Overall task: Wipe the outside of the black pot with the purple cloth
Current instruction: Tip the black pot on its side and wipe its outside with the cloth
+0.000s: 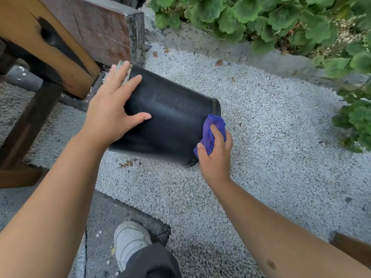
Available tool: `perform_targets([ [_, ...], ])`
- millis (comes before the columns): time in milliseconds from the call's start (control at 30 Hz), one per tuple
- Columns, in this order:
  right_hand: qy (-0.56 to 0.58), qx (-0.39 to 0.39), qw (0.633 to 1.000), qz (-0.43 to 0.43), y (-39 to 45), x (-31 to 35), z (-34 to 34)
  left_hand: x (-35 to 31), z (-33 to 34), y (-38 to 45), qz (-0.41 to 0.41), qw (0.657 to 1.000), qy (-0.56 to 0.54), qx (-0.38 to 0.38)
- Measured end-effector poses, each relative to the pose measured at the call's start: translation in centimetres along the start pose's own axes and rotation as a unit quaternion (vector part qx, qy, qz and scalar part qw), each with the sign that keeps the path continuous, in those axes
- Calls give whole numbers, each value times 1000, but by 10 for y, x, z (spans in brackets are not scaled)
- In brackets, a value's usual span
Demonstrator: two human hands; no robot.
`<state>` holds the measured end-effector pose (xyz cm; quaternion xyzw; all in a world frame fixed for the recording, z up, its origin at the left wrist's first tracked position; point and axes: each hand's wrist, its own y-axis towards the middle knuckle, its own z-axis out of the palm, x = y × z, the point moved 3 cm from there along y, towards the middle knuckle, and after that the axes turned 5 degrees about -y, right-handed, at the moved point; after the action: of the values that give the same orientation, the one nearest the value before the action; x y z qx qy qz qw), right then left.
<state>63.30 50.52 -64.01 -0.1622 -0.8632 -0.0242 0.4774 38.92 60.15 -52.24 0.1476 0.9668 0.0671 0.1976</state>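
A black pot (170, 115) lies tipped on its side over white gravel, its rim end to the right and its base end toward a wooden post. My left hand (114, 105) rests on the pot's upper wall near the base end, fingers spread and straight, thumb along the side. My right hand (214, 155) grips a bunched purple cloth (212, 131) and presses it against the pot's wall just beside the rim. The pot's inside and underside are hidden.
White gravel (261, 147) covers the ground around the pot. A wooden beam and post (50, 49) with a stone block (112, 29) stand at the upper left. Green leafy plants (281, 21) line the top and right. My white shoe (130, 241) stands on grey paving below.
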Motion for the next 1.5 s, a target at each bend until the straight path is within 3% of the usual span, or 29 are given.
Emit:
perform_targets([
  [167, -17, 3, 1000, -20, 0, -4, 1, -5, -3, 4, -71, 997, 5, 11],
  [333, -37, 29, 999, -5, -21, -16, 15, -10, -2, 12, -69, 997, 12, 11],
  [400, -13, 23, 1000, 7, -19, -20, 17, -1, -2, 9, -75, 995, -69, -11],
  [500, -9, 42, 999, 8, -4, -19, 13, 18, -3, -13, -149, 952, -264, -51],
  [633, 15, 78, 997, -17, 18, -10, 12, 34, 3, -49, -191, 968, -165, 1],
  [733, 67, 110, 992, 18, 32, -5, 8, 33, 6, -54, -216, 967, -136, 17],
  [833, 89, 109, 989, 50, 47, -4, -2, 18, -3, -36, -172, 976, -131, 23],
  [1000, 174, 149, 967, 112, 68, -14, -19, -15, -9, -8, -91, 955, -273, 65],
  [1100, 180, 154, 963, 132, 70, -27, -21, -29, 2, -13, -69, 958, -264, 84],
  [1300, 25, 153, 985, 70, 68, -28, -14, -33, 2, -10, -56, 991, -112, 57],
  [1367, -31, 125, 990, 55, 58, -24, -12, -31, 3, -5, -77, 991, -99, 53],
  [1500, -33, 92, 993, 61, 17, -28, -4, -24, 5, 2, -89, 987, -127, 51],
])
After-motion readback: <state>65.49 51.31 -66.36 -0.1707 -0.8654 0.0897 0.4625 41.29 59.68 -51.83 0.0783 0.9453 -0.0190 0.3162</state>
